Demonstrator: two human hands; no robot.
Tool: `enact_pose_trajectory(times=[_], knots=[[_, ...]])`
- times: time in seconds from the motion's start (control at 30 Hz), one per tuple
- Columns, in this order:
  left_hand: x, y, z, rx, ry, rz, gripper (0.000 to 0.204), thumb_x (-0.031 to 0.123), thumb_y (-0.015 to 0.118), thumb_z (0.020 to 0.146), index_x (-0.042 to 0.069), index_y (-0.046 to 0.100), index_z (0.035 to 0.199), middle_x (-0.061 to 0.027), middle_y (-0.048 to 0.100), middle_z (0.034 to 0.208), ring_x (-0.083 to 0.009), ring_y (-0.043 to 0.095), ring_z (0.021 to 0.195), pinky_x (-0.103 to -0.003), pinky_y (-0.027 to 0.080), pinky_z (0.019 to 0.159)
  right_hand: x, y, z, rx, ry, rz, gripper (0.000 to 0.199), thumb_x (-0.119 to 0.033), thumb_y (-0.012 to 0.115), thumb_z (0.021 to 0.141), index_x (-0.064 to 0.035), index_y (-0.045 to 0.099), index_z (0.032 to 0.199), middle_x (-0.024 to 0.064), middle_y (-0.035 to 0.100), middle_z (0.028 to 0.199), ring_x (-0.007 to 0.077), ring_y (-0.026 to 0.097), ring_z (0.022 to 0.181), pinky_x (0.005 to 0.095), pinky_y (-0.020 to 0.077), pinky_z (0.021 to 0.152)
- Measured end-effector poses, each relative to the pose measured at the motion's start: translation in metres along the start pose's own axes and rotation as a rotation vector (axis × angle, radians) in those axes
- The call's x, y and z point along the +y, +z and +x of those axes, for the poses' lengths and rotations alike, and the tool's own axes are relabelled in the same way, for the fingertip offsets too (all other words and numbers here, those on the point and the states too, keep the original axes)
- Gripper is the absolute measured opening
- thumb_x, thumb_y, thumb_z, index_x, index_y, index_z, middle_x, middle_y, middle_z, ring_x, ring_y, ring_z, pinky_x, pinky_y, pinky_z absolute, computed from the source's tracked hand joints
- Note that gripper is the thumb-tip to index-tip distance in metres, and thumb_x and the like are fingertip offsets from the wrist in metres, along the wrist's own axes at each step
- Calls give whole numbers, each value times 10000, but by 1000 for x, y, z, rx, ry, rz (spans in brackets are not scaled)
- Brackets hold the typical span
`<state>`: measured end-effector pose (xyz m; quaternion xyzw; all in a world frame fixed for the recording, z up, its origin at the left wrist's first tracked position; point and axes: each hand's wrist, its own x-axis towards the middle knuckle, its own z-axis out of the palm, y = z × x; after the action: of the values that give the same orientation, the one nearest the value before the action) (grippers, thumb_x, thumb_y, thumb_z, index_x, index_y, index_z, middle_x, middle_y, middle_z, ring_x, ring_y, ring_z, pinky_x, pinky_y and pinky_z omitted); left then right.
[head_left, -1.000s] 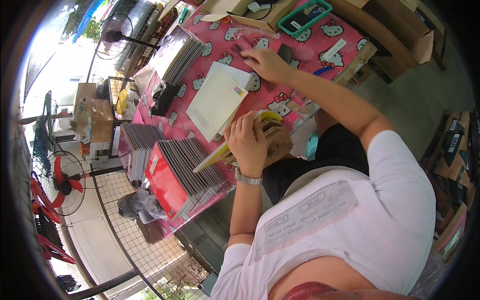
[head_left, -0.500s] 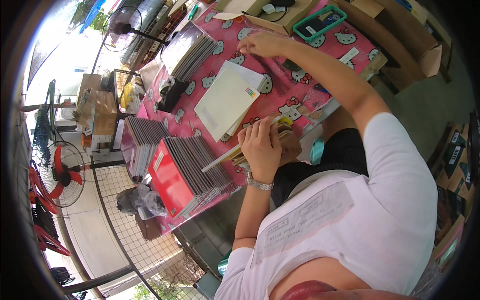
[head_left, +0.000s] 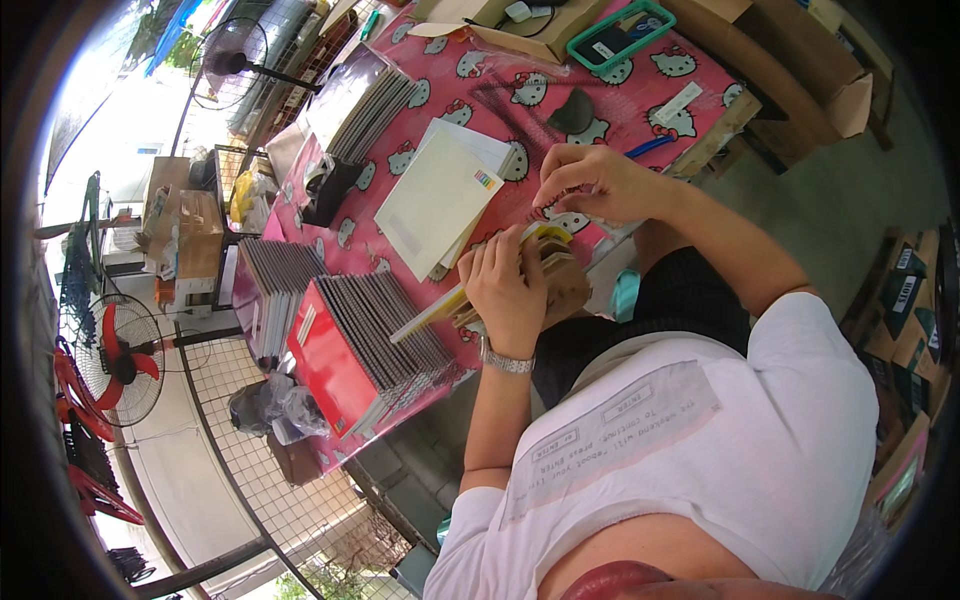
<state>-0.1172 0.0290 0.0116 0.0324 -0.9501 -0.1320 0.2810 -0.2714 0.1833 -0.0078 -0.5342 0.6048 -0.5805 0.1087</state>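
Note:
My left hand (head_left: 507, 292) is closed over the edge of a thin stack of sheets (head_left: 428, 318), pressing it against a wooden block (head_left: 563, 278) with a yellow strip at its top, at the table's near edge. Just right of it, my right hand (head_left: 605, 185) is pinched, with a thin dark-red binding coil (head_left: 548, 212) at its fingertips, close to the sheets' edge. The coil is small and partly hidden by the fingers. Beyond both hands lie cream sheets (head_left: 432, 212) on the pink patterned table cover (head_left: 440, 95).
Stacks of spiral-bound notebooks stand at the left, one with a red cover (head_left: 335, 350), and another notebook stack (head_left: 365, 105) farther back. A teal tray (head_left: 622, 40), a dark curved piece (head_left: 572, 112) and a blue pen-like item (head_left: 650, 146) lie at the far right. A black object (head_left: 330, 190) sits mid-table.
My right hand has come back from the far part of the table to beside my left hand, now pinching a coil. My left hand still holds the sheets.

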Motion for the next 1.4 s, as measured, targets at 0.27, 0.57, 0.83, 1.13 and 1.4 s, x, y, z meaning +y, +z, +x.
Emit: enact_pose_trajectory(times=[0.27, 0.57, 0.83, 1.13, 1.4], knots=[[0, -4, 1, -31, -12, -33, 117, 130, 672, 857, 58, 671, 949, -94, 703, 871, -262, 662, 830, -372, 431, 826, 2, -1, -2, 48, -164, -176, 245, 86, 673, 795, -85, 697, 968, 53, 573, 928, 168, 602, 868, 284, 503, 688], [-3, -2, 2, -14, 17, -18, 113, 133, 681, 853, 57, 679, 936, -100, 708, 869, -252, 667, 823, -369, 436, 808, 4, -8, 1, -140, 17, 132, 310, 136, 608, 814, -53, 683, 1048, 72, 574, 948, 187, 613, 851, 300, 518, 705], [1, -5, 9, -46, -60, -5, 118, 168, 672, 856, 62, 672, 906, -103, 701, 838, -271, 659, 788, -373, 431, 779, -8, -13, 10, -98, -258, -202, 309, 121, 582, 830, -40, 675, 1076, 86, 562, 928, 179, 629, 841, 302, 524, 733], [7, 0, 11, -87, 32, 56, 256, 176, 648, 830, 95, 604, 1069, -77, 651, 928, -259, 617, 872, -416, 398, 855, -11, -11, 14, -108, -181, -188, 249, -120, 601, 930, -14, 562, 1152, 115, 654, 806, 234, 629, 697, 355, 494, 684], [4, -4, 6, -81, 63, 60, 221, 201, 647, 855, 97, 597, 1044, -83, 659, 929, -272, 618, 861, -416, 386, 856, -12, -28, 33, -425, 611, 292, 272, -233, 610, 926, -51, 545, 1118, 124, 604, 928, 252, 613, 809, 326, 494, 713]])
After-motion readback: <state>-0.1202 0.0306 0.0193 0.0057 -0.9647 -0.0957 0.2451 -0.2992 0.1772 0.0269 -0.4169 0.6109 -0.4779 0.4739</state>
